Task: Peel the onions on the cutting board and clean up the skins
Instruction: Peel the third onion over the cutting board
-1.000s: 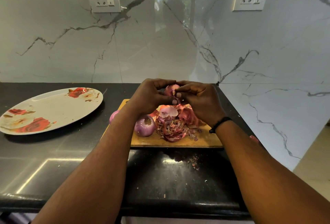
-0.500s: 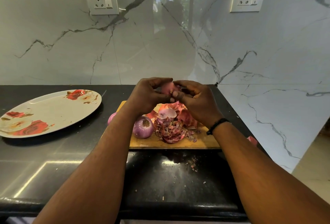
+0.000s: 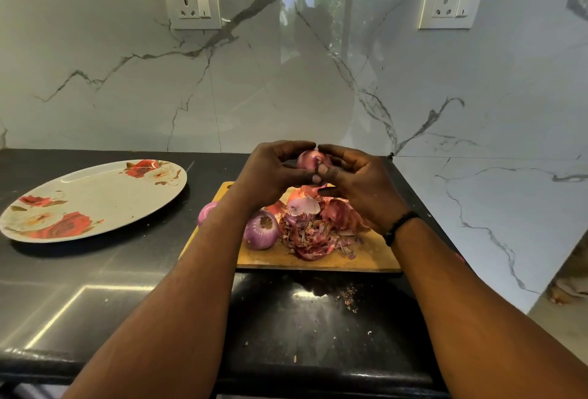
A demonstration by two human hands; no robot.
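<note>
I hold a red onion [image 3: 311, 159] up above the wooden cutting board [image 3: 366, 260], cupped between both hands. My left hand [image 3: 273, 175] curls round its left side, thumb tip near the root end; my right hand [image 3: 359, 188] wraps the right side, thumb pressing at the same spot (a black band [image 3: 399, 226] sits on that wrist). Below, a heap of onion skins [image 3: 315, 230] lies on the board, and a peeled onion [image 3: 261, 233] rests just left of it, touching the heap. Another onion [image 3: 206, 212] peeks out behind my left forearm. A floral plate [image 3: 92, 198] sits well apart on the black counter [image 3: 95, 287].
</note>
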